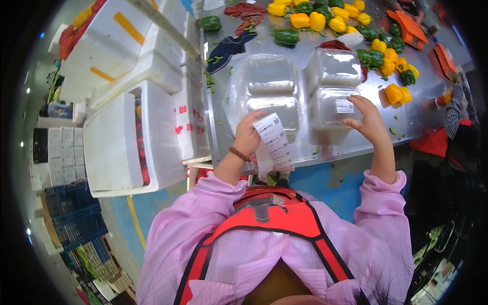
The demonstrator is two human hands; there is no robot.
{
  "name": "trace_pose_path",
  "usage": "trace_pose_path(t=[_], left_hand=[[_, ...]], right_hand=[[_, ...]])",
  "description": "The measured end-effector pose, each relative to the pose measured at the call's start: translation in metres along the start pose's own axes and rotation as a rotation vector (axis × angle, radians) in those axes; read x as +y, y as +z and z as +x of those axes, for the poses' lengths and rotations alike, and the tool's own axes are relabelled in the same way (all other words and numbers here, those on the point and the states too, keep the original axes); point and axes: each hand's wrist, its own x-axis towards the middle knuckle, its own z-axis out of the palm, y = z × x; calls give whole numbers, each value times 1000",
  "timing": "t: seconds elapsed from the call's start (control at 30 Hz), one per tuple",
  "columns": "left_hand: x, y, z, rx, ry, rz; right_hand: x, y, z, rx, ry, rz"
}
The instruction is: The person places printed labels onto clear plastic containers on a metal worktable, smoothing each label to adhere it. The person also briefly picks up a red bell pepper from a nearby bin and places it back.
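Note:
My left hand point(246, 136) grips a strip of white printed labels point(276, 144), which hangs curling over the table's front edge. To its right, my right hand point(370, 121) has thumb and fingers spread, the fingertips at the edge of a small white label point(344, 105) on a clear plastic container point(325, 116). I see nothing held in that hand. Another clear container point(335, 68) sits just behind. More clear plastic containers point(271, 76) stand to the left, partly covered by my left hand and the label strip.
Yellow peppers point(317, 21) and green peppers point(286, 36) lie across the back of the metal table point(223, 101). Dark cloth point(229, 49) rests at its left. White foam boxes point(134, 137) stack beside it. Orange baskets point(408, 30) and another person's checked sleeve point(452, 109) are at right.

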Motion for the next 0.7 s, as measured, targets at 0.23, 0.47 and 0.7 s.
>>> trace_pose_path(t=[0.23,0.47,0.7], left_hand=[[8,2,-1,17,-56,-106],[11,-10,-12,-57,-241,-427],[12,-15,-17,-110,-170,-162]], right_hand=[[-111,118,14,-197,29,845],[-138,164,4,-146,222,1057],[-129,169,6,-152,180,960]])
